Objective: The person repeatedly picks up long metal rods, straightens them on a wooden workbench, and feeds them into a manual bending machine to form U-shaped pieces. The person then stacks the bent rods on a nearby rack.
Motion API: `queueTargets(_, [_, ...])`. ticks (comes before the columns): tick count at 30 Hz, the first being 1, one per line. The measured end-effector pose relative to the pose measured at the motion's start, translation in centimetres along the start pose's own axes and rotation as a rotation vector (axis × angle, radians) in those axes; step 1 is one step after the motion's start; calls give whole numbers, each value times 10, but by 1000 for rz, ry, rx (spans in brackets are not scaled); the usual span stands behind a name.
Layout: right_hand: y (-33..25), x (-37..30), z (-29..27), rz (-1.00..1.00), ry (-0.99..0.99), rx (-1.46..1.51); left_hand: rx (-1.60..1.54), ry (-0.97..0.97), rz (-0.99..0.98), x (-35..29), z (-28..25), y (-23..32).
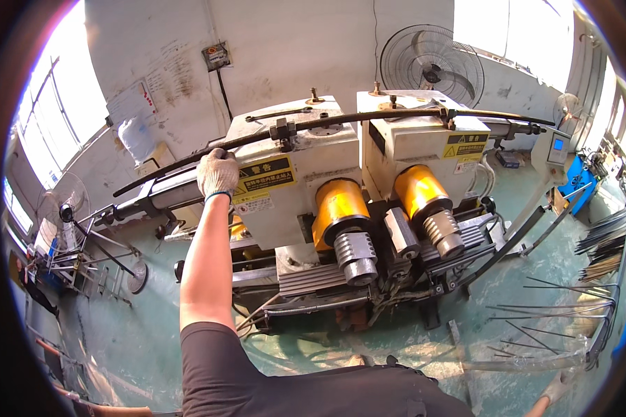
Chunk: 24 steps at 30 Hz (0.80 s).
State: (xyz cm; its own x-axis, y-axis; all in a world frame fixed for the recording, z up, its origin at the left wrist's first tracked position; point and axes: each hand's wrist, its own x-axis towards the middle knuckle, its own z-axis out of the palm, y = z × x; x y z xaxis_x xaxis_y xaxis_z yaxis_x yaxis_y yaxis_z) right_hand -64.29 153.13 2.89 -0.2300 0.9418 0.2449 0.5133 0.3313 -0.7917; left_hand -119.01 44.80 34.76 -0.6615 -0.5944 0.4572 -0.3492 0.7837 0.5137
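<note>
My left hand [218,173], in a pale knitted work glove, reaches forward with its fingers closed over a long dark bar [254,137]. The bar runs across the upper front of a white two-headed machine [320,156], passing by bolted brackets [283,132] on its top. Below the left hand is a yellow warning label [266,174] on the machine's face. My right hand [558,387], gloved too, is low at the right rim, closest to the rack of rods; its fingers are too small and blurred to make out.
Two yellow cylinders [342,208] with ridged metal ends jut toward me from the machine. A rack of thin rods [549,313] stands at the right. Fans [431,69] stand behind and at the left. A wrench [278,113] lies on the machine's top.
</note>
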Motion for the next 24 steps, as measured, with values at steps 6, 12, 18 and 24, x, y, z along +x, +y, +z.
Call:
queueTargets(6, [4, -20, 14, 82, -45, -22, -28, 22, -61, -3, 10, -2])
queueTargets(12, [-50, -86, 50, -86, -6, -39, 66, -21, -85, 1, -3, -1])
queueTargets(18, [-155, -141, 90, -66, -105, 54, 982, -226, 589, 106, 20, -142])
queueTargets(24, [-205, -151, 76, -160, -55, -16, -547, -160, -189, 42, -3, -138])
